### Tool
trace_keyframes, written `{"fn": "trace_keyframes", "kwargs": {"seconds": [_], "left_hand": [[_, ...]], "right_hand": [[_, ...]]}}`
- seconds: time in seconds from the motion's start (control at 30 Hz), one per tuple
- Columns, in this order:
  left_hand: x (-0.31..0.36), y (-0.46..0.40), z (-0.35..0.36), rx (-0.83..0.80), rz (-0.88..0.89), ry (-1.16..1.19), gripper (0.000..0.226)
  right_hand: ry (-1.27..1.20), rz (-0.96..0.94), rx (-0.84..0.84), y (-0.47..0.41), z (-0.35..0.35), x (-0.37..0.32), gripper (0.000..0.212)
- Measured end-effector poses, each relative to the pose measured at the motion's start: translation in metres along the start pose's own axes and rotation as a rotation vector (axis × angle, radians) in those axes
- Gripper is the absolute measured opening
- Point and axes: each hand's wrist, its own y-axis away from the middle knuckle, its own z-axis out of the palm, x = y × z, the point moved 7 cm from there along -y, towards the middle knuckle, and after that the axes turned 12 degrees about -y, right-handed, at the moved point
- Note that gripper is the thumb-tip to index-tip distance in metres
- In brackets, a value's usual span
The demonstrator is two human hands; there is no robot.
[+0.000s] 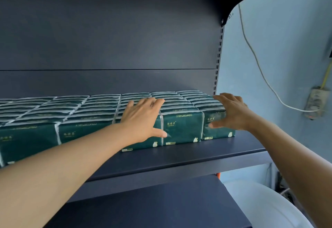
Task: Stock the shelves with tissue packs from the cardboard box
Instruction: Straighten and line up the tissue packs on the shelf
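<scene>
- Head view: my left hand (143,120) lies flat over the top front edge of one pack in the front row, fingers straight and spread, thumb down on its face. Grip open, holding nothing.
- My right hand (231,113) rests the same way on the end pack (218,132), fingers straight on top, thumb on the front. Also open, pressing rather than gripping.
- The packs (181,129) stand on the shelf (179,157) in tight rows running back to the rear panel (107,48), with a bare strip of shelf in front of them.
- The step, as I judge it, is squaring the row. I would push with flat palms, both hands evenly, so the faces line up and no soft pack buckles or tips.
- Count: six columns of packs show across the shelf; the leftmost runs out of frame, and the rows behind are too blurred to count surely. Two hands. One shelf stocked, a lower shelf (161,208) bare where it shows.
- The box is not in view.
- On the wall to the right, a cable (255,60) runs to a socket (316,102).
</scene>
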Motion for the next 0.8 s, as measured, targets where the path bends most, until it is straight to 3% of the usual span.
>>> {"fn": "trace_keyframes", "kwargs": {"seconds": [0.27,0.53,0.8], "left_hand": [[-0.061,0.049,0.009,-0.094,-0.123,-0.133,0.092],[-0.083,0.063,0.033,-0.117,-0.181,-0.115,0.085],[-0.095,0.071,0.019,-0.115,-0.222,-0.009,0.089]], "right_hand": [[0.071,-0.256,-0.08,0.012,0.037,-0.095,0.085],[0.137,-0.242,-0.05,0.007,0.065,-0.105,0.07],[0.051,-0.273,0.002,0.018,0.055,-0.126,0.079]]}}
